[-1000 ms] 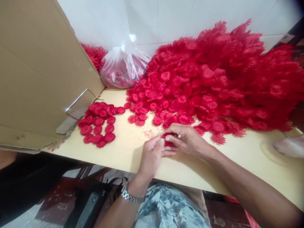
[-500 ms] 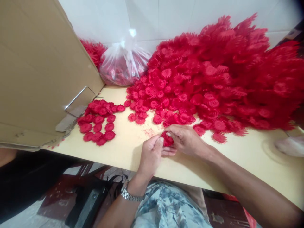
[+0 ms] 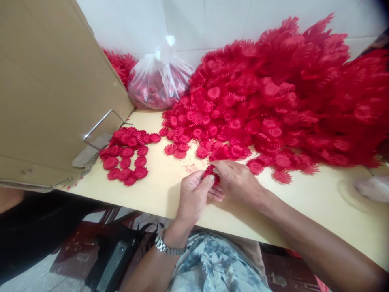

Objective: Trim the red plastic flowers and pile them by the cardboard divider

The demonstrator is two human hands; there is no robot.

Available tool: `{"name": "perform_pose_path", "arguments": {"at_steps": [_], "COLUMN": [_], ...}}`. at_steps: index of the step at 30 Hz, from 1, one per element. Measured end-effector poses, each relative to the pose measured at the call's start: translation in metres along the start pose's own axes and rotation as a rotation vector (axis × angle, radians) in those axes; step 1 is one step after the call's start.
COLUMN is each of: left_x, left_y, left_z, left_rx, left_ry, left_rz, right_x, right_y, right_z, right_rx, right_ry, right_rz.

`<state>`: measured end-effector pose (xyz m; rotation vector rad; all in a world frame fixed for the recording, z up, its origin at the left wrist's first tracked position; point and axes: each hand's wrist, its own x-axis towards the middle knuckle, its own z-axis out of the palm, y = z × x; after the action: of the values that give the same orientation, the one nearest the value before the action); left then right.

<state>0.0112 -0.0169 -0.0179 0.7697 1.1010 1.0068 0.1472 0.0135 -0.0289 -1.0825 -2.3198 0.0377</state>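
Observation:
Between my two hands, just above the pale tabletop [image 3: 158, 194], is a red flower-like disc [image 3: 212, 172] with a fringed edge. My left hand [image 3: 196, 192] grips it, thumb on top and fingers underneath. My right hand [image 3: 238, 180] closes on its right side, with the fingertips partly hidden behind the disc and the hand. Beyond the hands rises a large heap of similar red fringed discs [image 3: 234, 123]. A smaller group of rounder red fringed pieces [image 3: 124, 156] lies on the table to the left.
A cardboard sheet [image 3: 54, 93] stands at the left, with a bent metal wire [image 3: 99, 125] against it. Behind is a knotted clear plastic bag [image 3: 159, 87] with red pieces inside. Red crumbs [image 3: 191, 167] lie before the heap. Another person's dark clothing [image 3: 39, 231] shows at lower left.
My left thumb has moved slightly right over the red disc, and my right fingers have shifted around its far edge. The disc now sits turned a little differently.

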Motion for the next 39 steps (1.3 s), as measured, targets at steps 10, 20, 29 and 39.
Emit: {"name": "perform_pose_path", "arguments": {"at_steps": [10,20,29,39], "left_x": [0.000,0.003,0.003,0.005], "left_y": [0.003,0.001,-0.002,-0.004], "left_z": [-0.011,-0.010,-0.010,-0.007], "left_rx": [-0.039,-0.046,0.053,0.163], "left_ry": [-0.002,-0.151,-0.141,-0.029], "left_rz": [-0.023,-0.072,-0.052,-0.020], "right_x": [0.003,0.007,0.008,0.002], "right_y": [0.044,0.009,0.008,0.004], "right_z": [-0.024,-0.018,-0.014,-0.003], "right_rx": [-0.376,0.669,0.529,0.215], "right_ry": [0.120,-0.199,-0.133,0.003], "right_rz": [0.249,0.165,0.187,0.009]}}
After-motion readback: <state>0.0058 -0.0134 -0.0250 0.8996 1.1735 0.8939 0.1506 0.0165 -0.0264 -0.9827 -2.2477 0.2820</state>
